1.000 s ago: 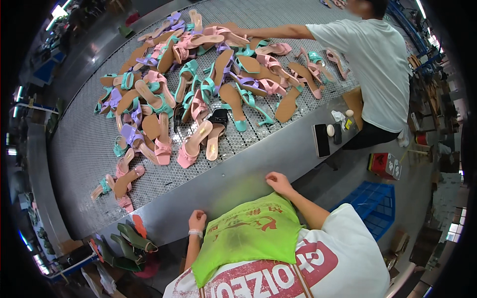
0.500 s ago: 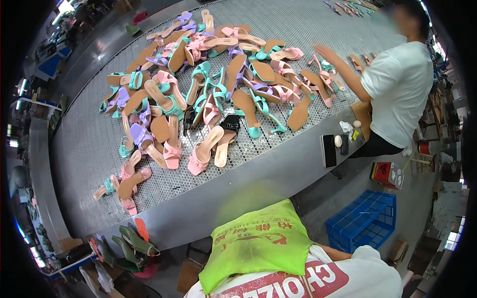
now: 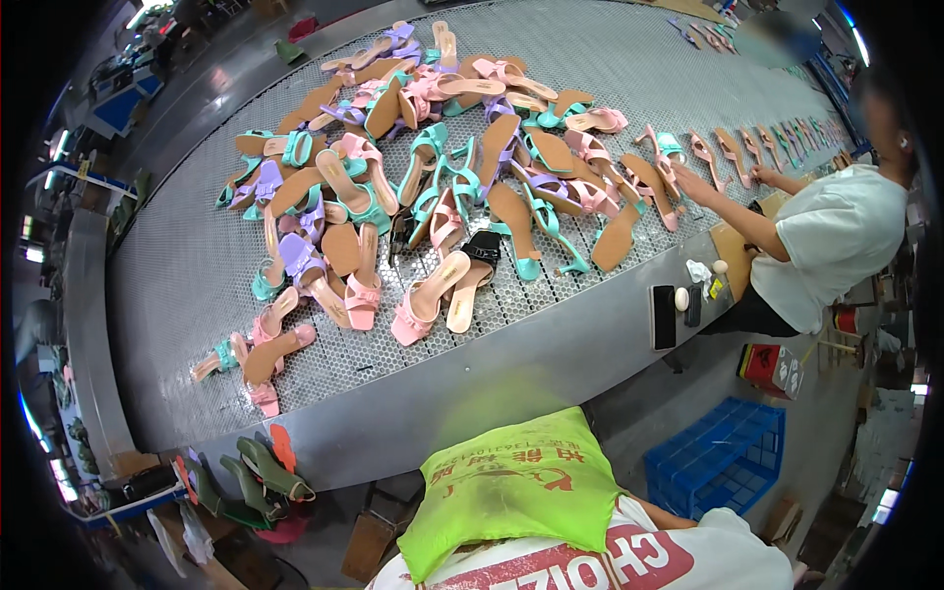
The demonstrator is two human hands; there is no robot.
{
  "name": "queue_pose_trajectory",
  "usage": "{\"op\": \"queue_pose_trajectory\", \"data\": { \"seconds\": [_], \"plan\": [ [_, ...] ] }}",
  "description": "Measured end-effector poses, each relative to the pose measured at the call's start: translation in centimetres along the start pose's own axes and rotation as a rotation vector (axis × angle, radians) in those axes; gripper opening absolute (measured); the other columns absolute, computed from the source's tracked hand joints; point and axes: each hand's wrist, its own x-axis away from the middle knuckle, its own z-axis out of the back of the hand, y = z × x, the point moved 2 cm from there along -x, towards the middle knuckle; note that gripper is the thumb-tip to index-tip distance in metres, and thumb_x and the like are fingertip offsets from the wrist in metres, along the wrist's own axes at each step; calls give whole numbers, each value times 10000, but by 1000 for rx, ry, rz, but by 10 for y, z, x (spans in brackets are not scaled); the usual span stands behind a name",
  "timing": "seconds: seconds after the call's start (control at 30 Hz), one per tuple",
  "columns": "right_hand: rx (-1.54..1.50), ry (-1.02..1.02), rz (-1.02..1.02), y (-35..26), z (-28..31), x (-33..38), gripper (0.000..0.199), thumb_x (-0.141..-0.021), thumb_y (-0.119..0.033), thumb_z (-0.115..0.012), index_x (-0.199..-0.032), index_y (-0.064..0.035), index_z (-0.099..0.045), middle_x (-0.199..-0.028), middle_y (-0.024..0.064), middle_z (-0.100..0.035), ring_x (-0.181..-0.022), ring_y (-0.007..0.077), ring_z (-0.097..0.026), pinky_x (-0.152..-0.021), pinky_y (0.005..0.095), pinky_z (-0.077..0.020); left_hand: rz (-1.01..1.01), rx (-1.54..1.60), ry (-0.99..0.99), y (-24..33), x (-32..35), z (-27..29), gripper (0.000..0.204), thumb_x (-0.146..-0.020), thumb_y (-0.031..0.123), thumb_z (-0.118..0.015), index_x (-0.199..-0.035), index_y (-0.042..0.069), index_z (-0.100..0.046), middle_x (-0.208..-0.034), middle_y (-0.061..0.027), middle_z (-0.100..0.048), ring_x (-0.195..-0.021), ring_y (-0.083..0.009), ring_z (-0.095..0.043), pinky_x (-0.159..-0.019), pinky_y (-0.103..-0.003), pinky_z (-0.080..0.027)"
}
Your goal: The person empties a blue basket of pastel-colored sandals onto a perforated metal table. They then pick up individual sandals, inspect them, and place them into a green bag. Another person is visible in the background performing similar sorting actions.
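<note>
Neither of my hands shows; only a bit of my right arm (image 3: pixel 654 512) appears beside a bright green sack (image 3: pixel 516 482) that lies against my white shirt (image 3: pixel 551 570). In front of me a perforated metal table (image 3: pixel 167 295) carries a heap of heeled sandals in pink, lilac and turquoise. Nearest to me are a pink sandal (image 3: pixel 430 299) and a black-strapped sandal (image 3: pixel 470 291). At the heap's left end lie a few more, among them a pink sandal with its tan sole up (image 3: pixel 275 356).
At the right a co-worker in a white shirt (image 3: pixel 836 236) reaches among sandals standing in a row. A phone (image 3: pixel 664 317) and small items lie on the table's metal edge (image 3: pixel 472 393). Below are a blue crate (image 3: pixel 716 457), a red box (image 3: pixel 772 369) and green shoes (image 3: pixel 261 477).
My view has shifted, so the heap sits slightly further right. The co-worker has leaned away to the right, with both hands now showing among the sandals. The heap looks the same.
</note>
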Motion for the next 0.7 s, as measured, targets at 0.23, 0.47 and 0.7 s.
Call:
{"op": "queue_pose_trajectory", "data": {
  "seconds": [0.23, 0.47, 0.7],
  "plan": [
    [-27, 53, 77, 20, -1, -5, 419, -824, -146, -718, -1188, -2, -568, -1141, 52, -620, -1032, 129, -563, -888, 288, -449, -8, 56, -49, -3, 13, -45, 280, -777, 260, -717, -953, 66, -621, -817, -157, -663, -760, -258, -667, -662, -339, -499],
    [-29, 64, 170, 46, -1, -10, 441, -811, -127, -735, -1197, -5, -561, -1148, 58, -618, -1042, 132, -564, -894, 286, -448, -7, 106, -98, -15, 20, -79, 280, -775, 260, -719, -953, 67, -621, -814, -157, -662, -757, -262, -666, -658, -341, -500],
    [-223, 35, 197, 1, -13, 14, 500, -775, -69, -764, -1215, -4, -537, -1148, 57, -617, -1028, 134, -574, -892, 287, -450, -61, 97, -148, 3, 20, -99, 281, -772, 259, -721, -953, 68, -621, -812, -158, -661, -753, -266, -666, -655, -343, -500]
  ]
}}
